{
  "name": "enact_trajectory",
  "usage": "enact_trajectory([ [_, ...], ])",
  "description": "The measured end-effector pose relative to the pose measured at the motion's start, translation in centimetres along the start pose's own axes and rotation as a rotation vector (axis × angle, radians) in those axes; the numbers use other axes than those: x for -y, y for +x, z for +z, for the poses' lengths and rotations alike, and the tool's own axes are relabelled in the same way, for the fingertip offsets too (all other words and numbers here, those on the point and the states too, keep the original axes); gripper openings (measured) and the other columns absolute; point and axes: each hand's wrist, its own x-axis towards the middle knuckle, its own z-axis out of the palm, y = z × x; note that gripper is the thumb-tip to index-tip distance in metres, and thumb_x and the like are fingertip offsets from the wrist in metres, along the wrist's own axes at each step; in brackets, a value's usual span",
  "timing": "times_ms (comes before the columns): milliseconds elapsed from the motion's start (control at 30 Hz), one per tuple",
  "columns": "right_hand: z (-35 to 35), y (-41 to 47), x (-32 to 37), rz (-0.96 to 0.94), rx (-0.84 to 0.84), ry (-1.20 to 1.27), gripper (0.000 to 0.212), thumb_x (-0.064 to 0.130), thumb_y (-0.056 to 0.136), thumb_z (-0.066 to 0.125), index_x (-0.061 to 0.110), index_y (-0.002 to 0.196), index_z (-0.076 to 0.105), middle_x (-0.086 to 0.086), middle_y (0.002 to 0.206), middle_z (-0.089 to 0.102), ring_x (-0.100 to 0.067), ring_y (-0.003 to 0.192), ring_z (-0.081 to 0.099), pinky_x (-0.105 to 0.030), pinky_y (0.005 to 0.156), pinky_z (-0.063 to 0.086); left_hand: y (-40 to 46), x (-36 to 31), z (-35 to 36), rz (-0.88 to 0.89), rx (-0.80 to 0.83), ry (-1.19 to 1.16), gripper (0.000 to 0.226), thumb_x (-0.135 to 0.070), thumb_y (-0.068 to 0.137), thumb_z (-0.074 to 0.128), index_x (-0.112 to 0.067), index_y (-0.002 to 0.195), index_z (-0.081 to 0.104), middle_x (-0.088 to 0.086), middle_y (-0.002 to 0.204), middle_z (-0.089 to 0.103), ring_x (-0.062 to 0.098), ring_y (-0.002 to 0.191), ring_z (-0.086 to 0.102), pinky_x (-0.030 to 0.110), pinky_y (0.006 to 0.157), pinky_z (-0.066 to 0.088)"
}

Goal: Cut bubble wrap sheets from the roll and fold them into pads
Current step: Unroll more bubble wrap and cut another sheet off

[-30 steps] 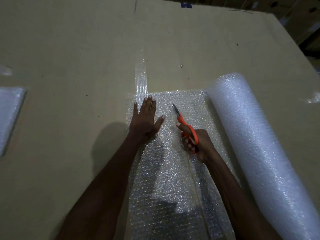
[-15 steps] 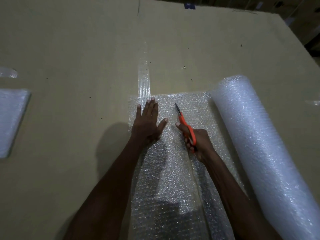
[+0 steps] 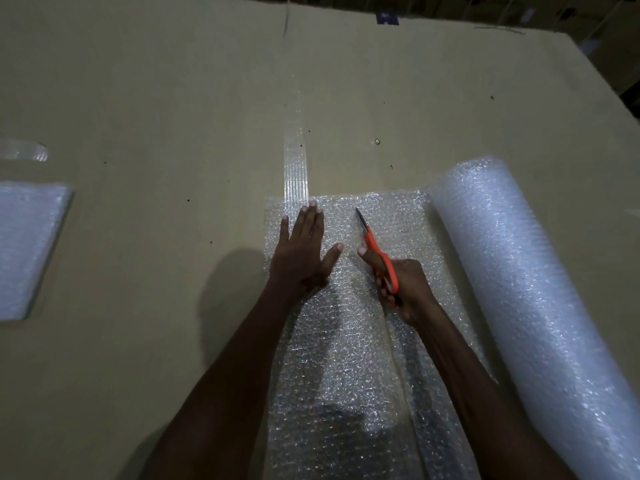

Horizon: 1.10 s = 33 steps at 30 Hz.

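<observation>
At the far left edge a flat folded pad of clear bubble wrap (image 3: 29, 247) lies on the tan cardboard work surface (image 3: 138, 98), with a short scrap of clear tape (image 3: 24, 152) just beyond it. Near the middle, a strip of reinforced clear tape (image 3: 295, 161) runs away from the unrolled sheet of bubble wrap (image 3: 332, 358). The left hand (image 3: 303, 252) lies flat on that sheet, fingers straight and together, thumb spread, pressing it down. Just to its right, the right hand (image 3: 401, 282) grips orange-handled scissors (image 3: 375, 251), blades nearly closed and pointing toward the sheet's far edge; a cut line trails back toward the person. Farthest right lies the fat roll of bubble wrap (image 3: 540, 296), joined to the sheet. The likeliest trouble is the film bunching or tearing off-line if the pressing hand slackens, and its thumb sits close to the blades.
</observation>
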Motion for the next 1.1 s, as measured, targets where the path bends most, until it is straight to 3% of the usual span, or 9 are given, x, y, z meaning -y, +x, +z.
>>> enact_trajectory([
  [200,0.5,0.6,0.7,-0.003,-0.022,-0.044,0.045,0.044,0.073,0.089,0.007,0.062,0.064,-0.007,0.052,0.054,-0.013,0.036,0.040,-0.019,0.036,0.030,0.1,0.0,0.0,-0.007,0.015,0.005,0.081,-0.063,0.101,0.024,-0.005,0.158,0.020,0.012,0.167,0.011,0.023,0.155,0.009,0.053,0.124,0.010],
  [500,0.7,0.9,1.5,0.008,-0.007,-0.030,0.044,0.044,0.074,0.088,0.007,0.067,0.066,-0.005,0.050,0.054,-0.012,0.037,0.041,-0.019,0.036,0.030,0.1,0.0,0.1,-0.012,0.033,-0.008,0.081,-0.062,0.101,0.025,-0.005,0.158,0.021,0.011,0.167,0.011,0.022,0.155,0.007,0.053,0.124,0.008],
  [700,1.1,1.2,1.7,-0.011,-0.013,-0.005,0.039,0.033,0.078,0.087,0.005,0.063,0.065,-0.005,0.049,0.053,-0.010,0.034,0.040,-0.018,0.033,0.031,0.2,0.0,-0.1,-0.017,0.059,-0.020,0.081,-0.063,0.101,0.022,-0.007,0.159,0.015,0.009,0.168,0.005,0.021,0.155,0.003,0.052,0.124,0.005],
  [900,1.2,2.0,2.1,-0.006,-0.021,-0.036,0.043,0.042,0.074,0.089,0.004,0.069,0.068,-0.006,0.052,0.055,-0.012,0.037,0.041,-0.019,0.035,0.032,0.1,0.0,0.0,-0.022,0.075,-0.029,0.081,-0.063,0.101,0.023,-0.008,0.160,0.013,0.009,0.168,0.003,0.021,0.155,0.001,0.053,0.124,0.005],
  [1100,1.0,2.4,1.8,-0.013,-0.018,-0.041,0.040,0.038,0.076,0.088,0.004,0.067,0.068,-0.007,0.054,0.055,-0.012,0.037,0.041,-0.018,0.035,0.031,0.4,0.2,-0.1,-0.016,0.080,-0.027,0.082,-0.063,0.100,0.025,-0.007,0.159,0.018,0.010,0.167,0.008,0.023,0.155,0.006,0.054,0.124,0.008],
])
